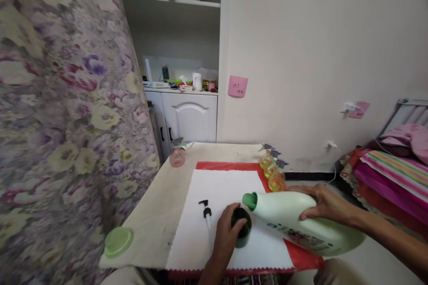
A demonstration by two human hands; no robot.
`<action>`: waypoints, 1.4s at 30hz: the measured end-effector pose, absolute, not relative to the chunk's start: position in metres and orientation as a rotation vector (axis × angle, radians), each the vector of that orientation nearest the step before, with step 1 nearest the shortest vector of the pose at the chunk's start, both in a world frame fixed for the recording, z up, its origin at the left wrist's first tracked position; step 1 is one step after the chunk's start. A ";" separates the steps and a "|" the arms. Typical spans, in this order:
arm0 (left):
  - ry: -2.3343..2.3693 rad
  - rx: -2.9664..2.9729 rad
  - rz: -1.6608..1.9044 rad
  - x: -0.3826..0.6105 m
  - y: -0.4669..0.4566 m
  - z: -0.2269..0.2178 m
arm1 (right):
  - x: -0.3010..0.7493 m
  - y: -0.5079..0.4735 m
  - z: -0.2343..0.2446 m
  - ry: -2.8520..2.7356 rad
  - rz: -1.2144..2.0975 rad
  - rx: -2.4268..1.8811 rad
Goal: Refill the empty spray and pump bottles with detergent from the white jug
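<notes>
My left hand (225, 229) is wrapped round a dark green bottle (244, 237) that stands on the white sheet (207, 185). Gripped in my right hand (319, 205) is a large pale green jug (284, 209), tipped nearly flat. Its darker green spout (249, 201) points left, just above and beside the dark bottle's top. Whether any liquid flows from it I cannot tell. To the left of my left hand, a black pump head (206, 210) lies on the sheet. A light green cap (118, 241) rests at the table's near left corner.
Several small bottles of yellow liquid (277, 181) line the table's right edge. A pinkish clear container (177, 157) stands at the far left. Red cloth (227, 166) shows under the sheet. A floral curtain (76, 120) hangs left; a bed (394, 178) is at right.
</notes>
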State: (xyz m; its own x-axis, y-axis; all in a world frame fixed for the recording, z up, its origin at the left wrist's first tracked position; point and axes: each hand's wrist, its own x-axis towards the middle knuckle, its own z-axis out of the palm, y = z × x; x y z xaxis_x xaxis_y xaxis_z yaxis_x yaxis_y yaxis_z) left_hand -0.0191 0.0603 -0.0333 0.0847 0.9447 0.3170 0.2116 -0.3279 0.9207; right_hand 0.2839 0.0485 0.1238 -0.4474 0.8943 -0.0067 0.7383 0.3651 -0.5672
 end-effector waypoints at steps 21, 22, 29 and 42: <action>1.030 1.613 1.195 -0.028 0.077 -0.023 | 0.281 0.060 0.129 -2.633 0.496 -1.505; 1.031 1.608 1.194 -0.028 0.077 -0.022 | 0.281 0.061 0.129 -2.642 0.482 -1.502; 1.015 1.586 1.200 -0.026 0.077 -0.021 | 0.276 0.062 0.132 -2.675 0.442 -1.504; 0.982 1.590 1.215 -0.026 0.077 -0.017 | 0.273 0.066 0.141 -2.747 0.447 -1.513</action>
